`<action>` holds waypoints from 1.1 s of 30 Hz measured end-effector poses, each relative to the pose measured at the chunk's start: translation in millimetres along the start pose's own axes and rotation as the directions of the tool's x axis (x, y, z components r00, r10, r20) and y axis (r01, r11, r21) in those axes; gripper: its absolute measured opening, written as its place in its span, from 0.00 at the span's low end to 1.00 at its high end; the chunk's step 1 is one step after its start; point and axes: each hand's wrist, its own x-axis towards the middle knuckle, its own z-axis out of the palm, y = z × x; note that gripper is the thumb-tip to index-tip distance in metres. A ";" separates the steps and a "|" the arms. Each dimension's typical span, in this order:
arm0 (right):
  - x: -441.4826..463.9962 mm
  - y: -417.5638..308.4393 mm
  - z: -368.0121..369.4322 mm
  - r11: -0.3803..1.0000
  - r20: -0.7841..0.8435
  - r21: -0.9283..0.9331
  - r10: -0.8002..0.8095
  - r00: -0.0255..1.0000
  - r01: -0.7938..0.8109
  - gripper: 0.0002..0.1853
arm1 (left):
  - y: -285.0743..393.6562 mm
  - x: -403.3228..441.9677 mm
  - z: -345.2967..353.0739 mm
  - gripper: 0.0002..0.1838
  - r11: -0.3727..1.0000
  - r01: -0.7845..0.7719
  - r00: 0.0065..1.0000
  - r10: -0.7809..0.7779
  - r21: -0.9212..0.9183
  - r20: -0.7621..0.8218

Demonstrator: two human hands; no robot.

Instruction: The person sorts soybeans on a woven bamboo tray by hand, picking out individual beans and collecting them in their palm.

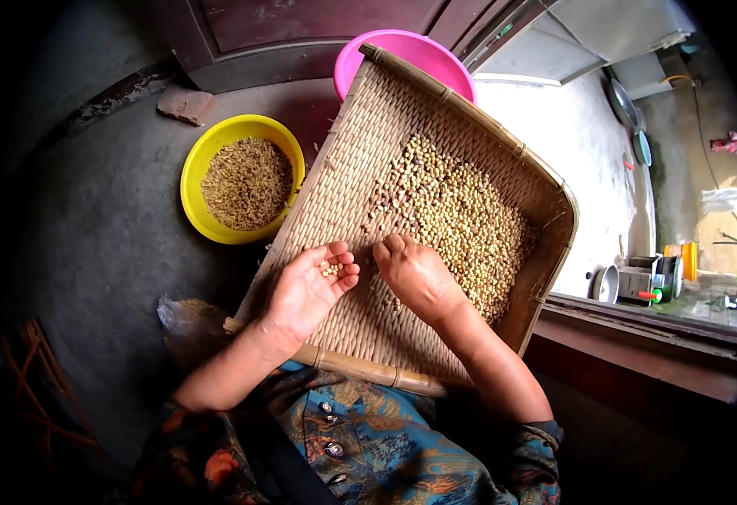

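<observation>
A woven bamboo tray (335,198) lies tilted in front of me. Pale beans (469,219), with some darker ones among them, are spread over its middle and right side. Above the tray's left part, my left hand (305,286) is turned palm up, its fingers curled round a few beans (331,269) in the palm. Just to its right, my right hand (415,273) is palm down at the left edge of the beans, fingers bent and pressed together. Its fingertips are hidden, so whatever they hold cannot be made out.
Left of the tray stands a yellow basin (190,189) holding small brownish pieces. A pink basin (364,52) is partly under the tray's far corner. A brick (186,104) lies by the door. A plastic bag (190,328) sits near my left forearm. At right is a sill (638,353).
</observation>
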 end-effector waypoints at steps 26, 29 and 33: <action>-6.6 4.9 -54.3 0.722 0.014 0.649 0.305 0.952 -0.241 0.08 | 5.0 -5.4 8.7 0.14 0.999 -0.005 1.000 0.006 -0.044 0.016; -25.3 -6.3 -29.0 0.814 0.116 0.501 0.271 0.956 -0.292 0.05 | 5.0 -3.3 3.2 0.13 0.998 0.021 0.998 -0.018 -0.053 0.056; -21.4 -23.1 3.4 0.922 -0.022 0.367 0.140 0.990 -0.122 0.03 | 2.9 1.1 -2.0 0.12 0.999 0.029 0.999 -0.029 -0.025 0.035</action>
